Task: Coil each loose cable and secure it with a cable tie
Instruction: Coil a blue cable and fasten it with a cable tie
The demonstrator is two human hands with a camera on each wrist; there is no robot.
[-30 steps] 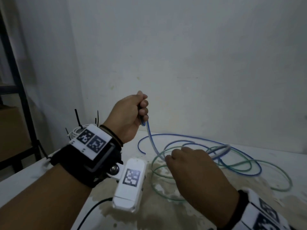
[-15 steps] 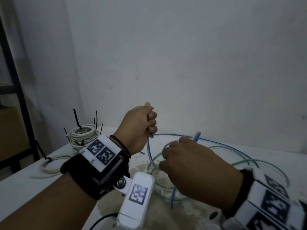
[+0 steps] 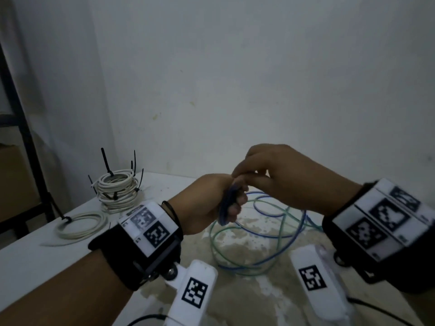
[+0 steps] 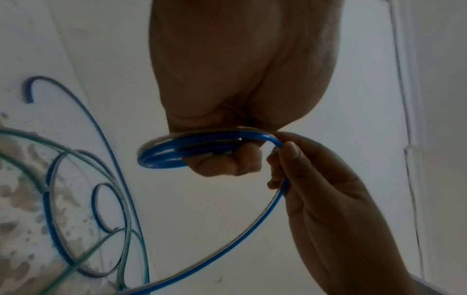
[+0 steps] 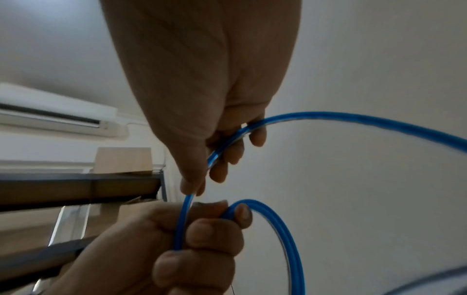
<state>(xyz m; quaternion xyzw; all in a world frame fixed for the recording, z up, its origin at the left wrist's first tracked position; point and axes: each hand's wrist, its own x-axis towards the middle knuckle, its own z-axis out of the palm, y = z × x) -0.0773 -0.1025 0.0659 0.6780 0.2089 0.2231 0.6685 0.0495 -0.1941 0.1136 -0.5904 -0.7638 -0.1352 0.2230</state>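
Left hand (image 3: 207, 203) grip closed around small coil of thin blue plastic cable (image 4: 161, 157), right hand (image 3: 282, 175) pinching its free run, above stained white surface (image 3: 28, 255).

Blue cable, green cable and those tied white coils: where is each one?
blue cable (image 4: 161, 159): left wrist view, on the small coil's outer bend.
green cable (image 3: 213, 241): head view, on its left loop.
white coils (image 3: 117, 189): head view, on the stack's side.

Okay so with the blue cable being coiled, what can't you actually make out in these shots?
- How many turns the left hand holds: its fingers cover the blue cable coil in the left wrist view; blur smears it in the head view.
- Where the green cable ends: the right hand and its wristband hide it in the head view.
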